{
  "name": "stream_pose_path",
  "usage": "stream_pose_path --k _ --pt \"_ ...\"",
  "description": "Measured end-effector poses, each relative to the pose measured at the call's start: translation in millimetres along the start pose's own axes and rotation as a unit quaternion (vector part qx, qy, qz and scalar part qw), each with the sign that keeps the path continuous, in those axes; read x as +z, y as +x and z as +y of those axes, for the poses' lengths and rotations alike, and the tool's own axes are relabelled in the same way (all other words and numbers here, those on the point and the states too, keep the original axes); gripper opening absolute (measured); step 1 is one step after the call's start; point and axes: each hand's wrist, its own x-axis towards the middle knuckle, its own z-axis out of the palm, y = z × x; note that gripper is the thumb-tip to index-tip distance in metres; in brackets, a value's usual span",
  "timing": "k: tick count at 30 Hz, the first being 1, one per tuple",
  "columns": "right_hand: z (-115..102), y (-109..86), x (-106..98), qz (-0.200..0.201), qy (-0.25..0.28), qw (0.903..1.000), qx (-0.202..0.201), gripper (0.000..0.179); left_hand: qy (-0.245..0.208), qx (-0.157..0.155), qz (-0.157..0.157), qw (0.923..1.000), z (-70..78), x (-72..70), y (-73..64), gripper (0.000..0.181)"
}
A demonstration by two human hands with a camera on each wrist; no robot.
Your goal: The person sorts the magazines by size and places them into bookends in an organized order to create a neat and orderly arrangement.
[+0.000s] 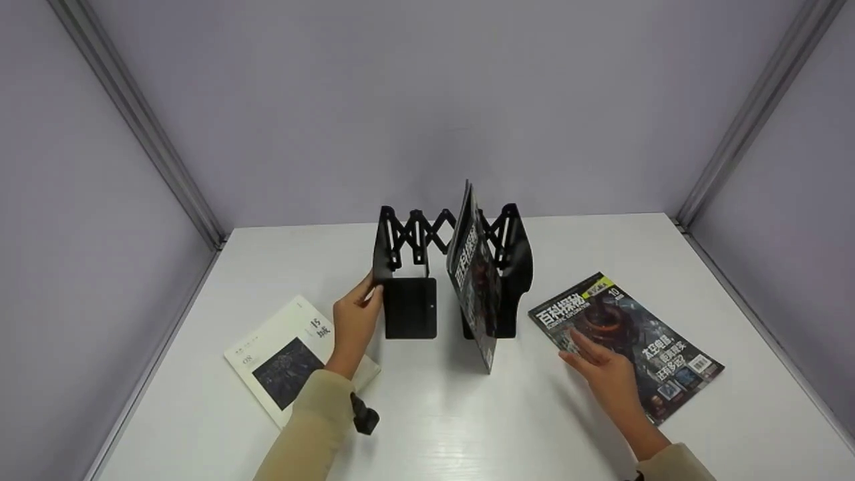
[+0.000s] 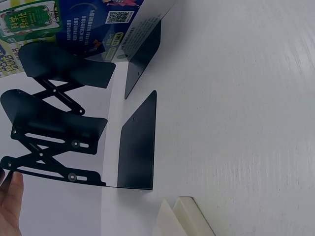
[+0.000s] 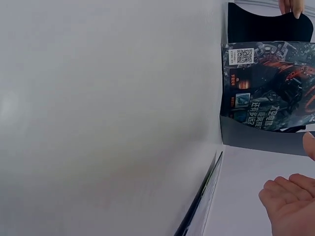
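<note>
Take the desk (image 1: 434,414) as a clock with the rack (image 1: 411,308) at its hub. Nearest, at 4 o'clock, the right hand (image 1: 609,379) hovers above the flat magazine (image 1: 644,347), fingers loosely bent and holding nothing; the right wrist view suggests it is apart from the cover. At 8 o'clock the book (image 1: 292,364) lies flat, partly hidden by the left sleeve (image 1: 310,424). Farther in, also toward 8, the left hand (image 1: 354,324) pinches the rack's left end between thumb and fingers. Beyond it the rack stands near the desk's middle, with the standing magazine (image 1: 476,284) inside, closer to the 3 o'clock end; whether it is one copy or more I cannot tell. As for trouble, the flat magazine, probably slick, could skid under a sideways push; the sleeve could drag the book if that arm dropped; and a pull toward 9 could stretch the rack and topple the standing magazine, whose top leans that way. The flat magazine's title end points between 10 and 11, its long axis running to between 4 and 5. The standing magazine has its title end up, long axis near vertical, front cover facing 3. The rack's long axis runs from 9 to 3, its open side toward 6.
</note>
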Motion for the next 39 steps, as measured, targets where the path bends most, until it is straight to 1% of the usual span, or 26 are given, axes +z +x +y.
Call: stream_pose_path --k 3,6,9,12,16,21,24,28,34,39 --pt "5 0.7 -4 0.004 -0.01 0.9999 -0.002 0.057 0.001 0.0 -0.002 1.0 0.3 -0.6 -0.3 0.035" --pt "8 1.4 -7 0.005 -0.027 0.9996 -0.004 0.06 -0.003 -0.007 -0.002 1.0 1.4 -1.2 -0.1 0.035" --pt "10 0.8 -10 0.0 -0.056 0.9984 0.0 0.064 -0.003 -0.01 -0.003 0.9999 2.7 -1.5 -0.2 0.036" --pt "14 0.0 -15 -0.015 -0.087 0.9961 0.003 0.068 -0.003 -0.01 -0.004 0.9999 2.6 -1.2 -0.2 0.036" --pt "19 0.1 -21 -0.037 -0.11 0.9932 0.005 0.072 -0.008 -0.008 -0.006 0.9999 2.8 -1.5 -0.5 0.036" --pt "23 0.2 -28 -0.049 -0.165 0.9851 0.008 0.08 -0.006 -0.003 -0.008 0.9999 2.8 -2.1 -0.8 0.035" --pt "26 1.3 -29 -0.051 -0.186 0.9811 0.016 0.083 -0.003 0.005 -0.009 0.9999 2.2 -2.3 -1.0 0.036" --pt "29 2.3 -31 -0.056 -0.19 0.9798 0.024 0.085 -0.003 0.013 -0.007 0.9999 1.8 -2.1 -1.0 0.036" --pt "30 0.4 -33 -0.071 -0.192 0.9784 0.024 0.087 -0.003 0.005 -0.004 1.0 2.2 -1.9 -0.7 0.035" --pt "31 0.5 -33 -0.072 -0.207 0.9755 0.022 0.087 -0.002 0.009 -0.004 0.9999 1.5 -1.6 -0.8 0.035"
